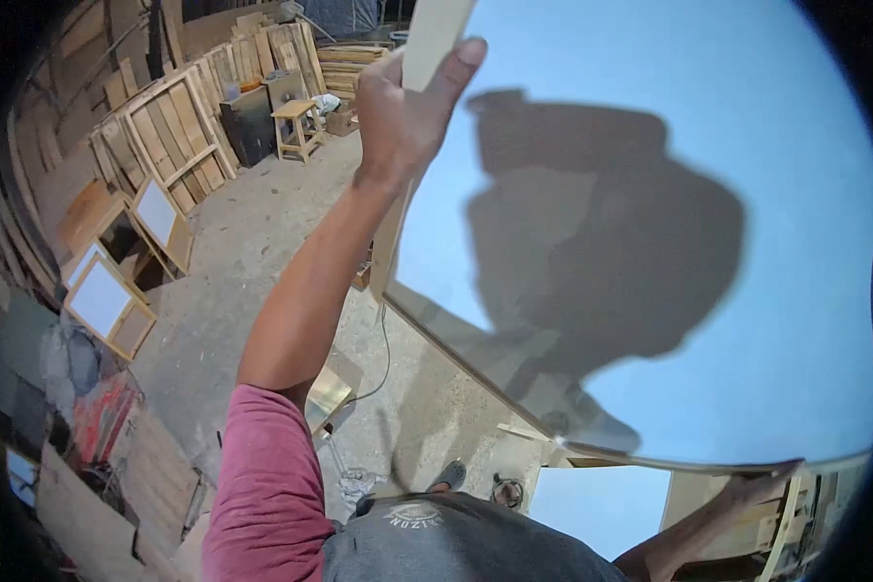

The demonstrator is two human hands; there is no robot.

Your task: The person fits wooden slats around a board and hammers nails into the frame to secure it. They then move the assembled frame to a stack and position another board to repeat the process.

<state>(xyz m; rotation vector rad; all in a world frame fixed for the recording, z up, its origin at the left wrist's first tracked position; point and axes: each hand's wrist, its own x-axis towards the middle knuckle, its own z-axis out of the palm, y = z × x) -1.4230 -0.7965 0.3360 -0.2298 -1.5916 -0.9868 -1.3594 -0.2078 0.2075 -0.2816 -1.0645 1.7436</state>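
Note:
A large pale blue-white panel (795,291) with a light wooden frame fills the right side of the view, tilted, with a dark shadow across it. My left hand (403,116) is wrapped round the wooden edge at its upper left, the thumb on the front side. Low on the right, my right hand (761,482) is at the panel's bottom edge; its fingers are mostly hidden under or behind the edge. Beneath the panel lies another white sheet (599,504).
Wooden frames (177,136) and planks lean along the wall at upper left. A small wooden stool (299,128) stands beside a black box (248,126). Framed white boards (102,296) lean at left. A cable (386,349) crosses the concrete floor.

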